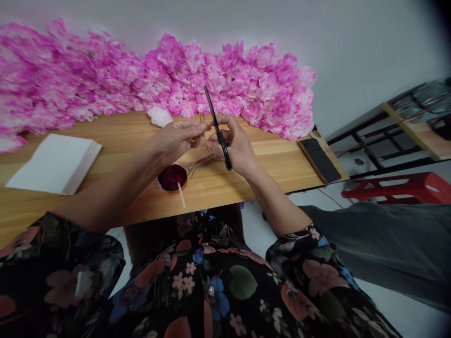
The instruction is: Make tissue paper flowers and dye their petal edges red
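Above the middle of the table, my left hand (182,139) is closed in a pinch on a thin brown string (202,119), a small loop of it standing above the fingertips. My right hand (234,145) is wrapped round a pair of black scissors (213,111), its blades pointing up and away. The right fingertips nearly meet the left ones at the string; whether they touch it I cannot tell. Below the hands lies a bundle of thin brown strands (203,161). Beside it stands a small dish of dark red liquid (169,178) with a pale stick (181,196) leaning out.
Pink and white artificial flowers (225,75) are heaped along the wall. A stack of white paper (52,159) lies left, a white crumpled piece (159,116) behind my left hand. A phone (320,160) rests at the right edge. Nearby are a red stool (401,187) and another person's leg (380,244).
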The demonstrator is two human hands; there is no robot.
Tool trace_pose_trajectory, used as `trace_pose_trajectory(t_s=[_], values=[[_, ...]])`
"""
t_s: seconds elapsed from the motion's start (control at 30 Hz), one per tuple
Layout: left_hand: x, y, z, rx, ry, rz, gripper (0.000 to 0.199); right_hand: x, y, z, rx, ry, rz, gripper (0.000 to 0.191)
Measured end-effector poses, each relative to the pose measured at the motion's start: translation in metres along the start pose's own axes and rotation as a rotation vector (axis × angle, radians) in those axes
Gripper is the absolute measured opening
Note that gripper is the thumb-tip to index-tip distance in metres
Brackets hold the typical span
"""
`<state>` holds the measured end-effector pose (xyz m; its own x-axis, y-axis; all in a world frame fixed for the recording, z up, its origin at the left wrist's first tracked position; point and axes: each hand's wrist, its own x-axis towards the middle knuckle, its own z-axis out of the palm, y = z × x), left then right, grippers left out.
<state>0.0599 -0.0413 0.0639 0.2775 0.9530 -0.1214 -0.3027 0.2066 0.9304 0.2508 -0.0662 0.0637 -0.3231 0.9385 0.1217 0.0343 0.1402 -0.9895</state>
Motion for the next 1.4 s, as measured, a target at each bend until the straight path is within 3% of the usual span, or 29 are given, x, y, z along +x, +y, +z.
trace_pose_trajectory(t_s=[0.8, 1.03, 1.4], values=[[-0.002, 0.002, 0.008, 0.014, 0.032, -0.024, 0.02, 0.007, 0.016, 0.001, 0.059, 0.013, -0.056, 0.07], [0.0, -0.002, 0.004, 0.026, 0.009, 0.003, 0.025, 0.002, 0.01, 0.005, 0.1, 0.017, -0.024, 0.062], [-0.004, 0.0, 0.008, -0.025, -0.003, -0.025, 0.025, 0.005, 0.011, 0.003, 0.147, 0.037, 0.065, 0.071]])
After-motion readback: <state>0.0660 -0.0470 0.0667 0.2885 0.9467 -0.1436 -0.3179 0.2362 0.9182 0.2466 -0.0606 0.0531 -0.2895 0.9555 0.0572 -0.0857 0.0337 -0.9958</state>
